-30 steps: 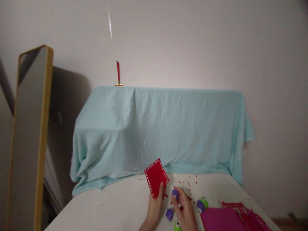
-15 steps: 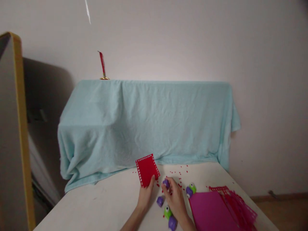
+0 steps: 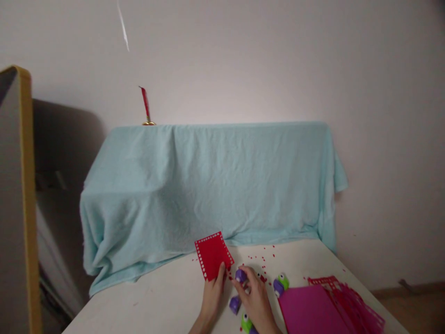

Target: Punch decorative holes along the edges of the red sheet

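Between the thumb and fingers of my left hand [image 3: 212,292] is a square red card [image 3: 212,255], with a row of small punched holes along its edges. My right hand [image 3: 255,294] grips a small purple craft punch [image 3: 241,276] just right of the card's lower corner. The punch and card look close but apart. A purple piece [image 3: 235,305] lies on the table below that punch. Beside my right wrist sits a green-and-purple punch with an eye [image 3: 246,322], partly cut off by the frame. Another green-and-purple punch [image 3: 281,284] rests to the right of my right hand.
Purple paper sheets [image 3: 309,308] lie at the right, with punched red sheets [image 3: 358,306] fanned beside them. Tiny red paper bits [image 3: 263,266] are scattered over the white table [image 3: 139,306]. Behind it hangs a light blue cloth [image 3: 222,181]. A yellow-edged panel [image 3: 27,199] stands at far left.
The whole view has shifted, so the scene sits slightly lower in frame. Both hands keep their holds on the red card and the purple punch.
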{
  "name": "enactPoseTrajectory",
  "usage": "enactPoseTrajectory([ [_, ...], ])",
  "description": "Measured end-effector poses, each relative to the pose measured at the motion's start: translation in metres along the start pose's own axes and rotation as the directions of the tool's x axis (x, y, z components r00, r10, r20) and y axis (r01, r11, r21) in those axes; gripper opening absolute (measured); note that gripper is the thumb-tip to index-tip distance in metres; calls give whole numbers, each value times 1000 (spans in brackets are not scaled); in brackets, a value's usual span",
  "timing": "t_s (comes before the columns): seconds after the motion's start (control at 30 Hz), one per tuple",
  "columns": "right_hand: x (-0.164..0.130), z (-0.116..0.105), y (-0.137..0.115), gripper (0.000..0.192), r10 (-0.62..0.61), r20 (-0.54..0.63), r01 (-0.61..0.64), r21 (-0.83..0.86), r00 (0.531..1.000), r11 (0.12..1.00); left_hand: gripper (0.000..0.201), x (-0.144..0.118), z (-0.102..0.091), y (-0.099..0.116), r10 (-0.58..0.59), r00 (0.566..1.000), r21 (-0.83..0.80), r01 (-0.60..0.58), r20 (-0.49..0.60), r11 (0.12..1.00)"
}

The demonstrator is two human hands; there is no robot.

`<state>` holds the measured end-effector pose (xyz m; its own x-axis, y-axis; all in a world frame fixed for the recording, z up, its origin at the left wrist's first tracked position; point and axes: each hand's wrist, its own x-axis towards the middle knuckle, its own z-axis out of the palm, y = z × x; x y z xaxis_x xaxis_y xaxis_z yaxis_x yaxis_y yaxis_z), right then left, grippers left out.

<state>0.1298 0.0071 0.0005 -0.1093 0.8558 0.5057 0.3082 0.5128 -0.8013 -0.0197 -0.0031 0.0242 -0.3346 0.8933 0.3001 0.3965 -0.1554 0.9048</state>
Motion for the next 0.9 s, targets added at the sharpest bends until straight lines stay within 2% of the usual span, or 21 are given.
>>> enactPoseTrajectory([
  [0.13, 1, 4, 9, 32, 37, 7, -38, 140, 999, 989, 50, 1, 0, 6, -60, 998, -125, 63, 31, 990],
  [0.27, 0, 6, 11, 32, 59, -5, -56, 226, 998, 972, 47, 1, 0, 5, -87, 994, -197, 99, 68, 975],
  [0.47, 2, 2, 5, 34, 86, -50, -73, 228, 995, 971, 45, 1, 1, -7, -148, 986, -246, 162, 76, 955],
  [0.6, 2, -2, -6, 36, 125, -9, -119, 229, 992, 966, 43, 1, 0, -2, -142, 987, -257, 155, 70, 954],
  [0.7, 2, -5, -14, 35, 139, 21, -140, 265, 990, 954, 43, 1, 0, 1, -141, 989, -324, 151, 52, 934],
  [0.77, 2, -5, -17, 34, 144, 30, -147, 287, 989, 947, 46, 2, 2, 0, -148, 987, -365, 162, 64, 917],
  [0.9, 4, -6, -17, 32, 158, 57, -167, 314, 986, 935, 48, 2, 6, -9, -179, 984, -383, 169, 10, 908],
])
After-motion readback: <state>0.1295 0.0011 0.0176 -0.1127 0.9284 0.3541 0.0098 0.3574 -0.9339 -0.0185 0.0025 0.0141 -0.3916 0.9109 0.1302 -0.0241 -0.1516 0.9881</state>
